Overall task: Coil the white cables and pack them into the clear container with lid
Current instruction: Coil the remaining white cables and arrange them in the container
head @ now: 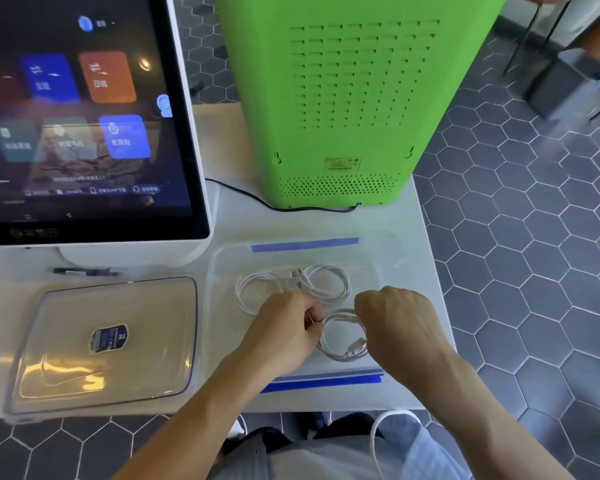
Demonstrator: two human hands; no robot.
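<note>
A clear container (222,265) with blue tape on its far and near rims stands on the white table. Two coiled white cables (329,284) lie inside it at the back. A third white coil (343,336) sits above the container's near half. My left hand (284,327) pinches its left side and my right hand (395,323) grips its right side. The clear lid (108,341), bearing a dark label, lies flat on the table left of the container.
A large touchscreen terminal (84,116) stands at the back left, a green machine (343,98) at the back with a black cord (257,199) running along the table. A dark pen (84,271) lies beyond the lid. Another white cable (381,434) hangs at my waist.
</note>
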